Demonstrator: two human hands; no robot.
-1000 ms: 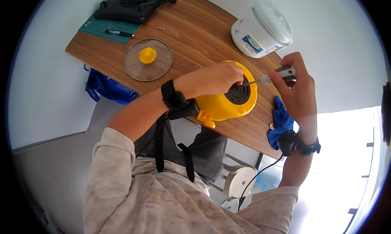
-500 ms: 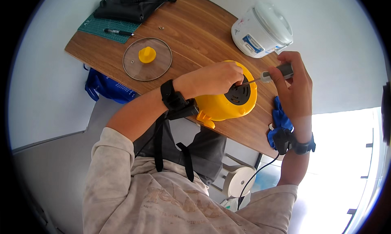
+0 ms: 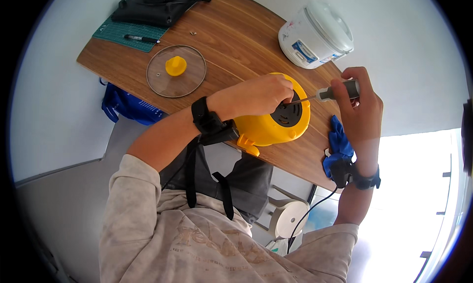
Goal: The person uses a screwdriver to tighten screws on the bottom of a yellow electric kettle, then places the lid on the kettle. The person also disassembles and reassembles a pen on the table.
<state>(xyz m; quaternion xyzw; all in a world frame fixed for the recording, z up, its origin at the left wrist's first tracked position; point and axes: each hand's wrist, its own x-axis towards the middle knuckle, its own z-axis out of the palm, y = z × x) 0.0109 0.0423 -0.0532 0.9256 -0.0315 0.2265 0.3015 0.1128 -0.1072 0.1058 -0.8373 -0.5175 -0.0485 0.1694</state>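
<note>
Screwdriver work on the underside of a small yellow cooker (image 3: 268, 123) appears to be the step in hand. The cooker is laid on its side at the near edge of the wooden table (image 3: 236, 41), its dark vented base turned toward the right. It is steadied by the left hand (image 3: 256, 95), whose fingers are curled over the top of the body and the rim of the base. A screwdriver (image 3: 329, 92) with a grey handle is gripped in the closed fingers of the right hand (image 3: 359, 105), and its thin shaft is levelled at the base, the tip lying at or just by the left fingertips.

What the next move calls for, as a judgement: the tip must be kept seated and square in whatever fastener is there, while the body is held firmly against rolling.

The fastener itself cannot be made out; it is covered by the left fingers. Whether the tip is engaged cannot be told. A blue cloth (image 3: 339, 144) is partly hidden behind the right wrist. Farther off are seen a glass lid (image 3: 170, 81) with a yellow knob, a white rice cooker (image 3: 315, 34), a green cutting mat (image 3: 123, 34) and a black pen (image 3: 140, 38).
</note>
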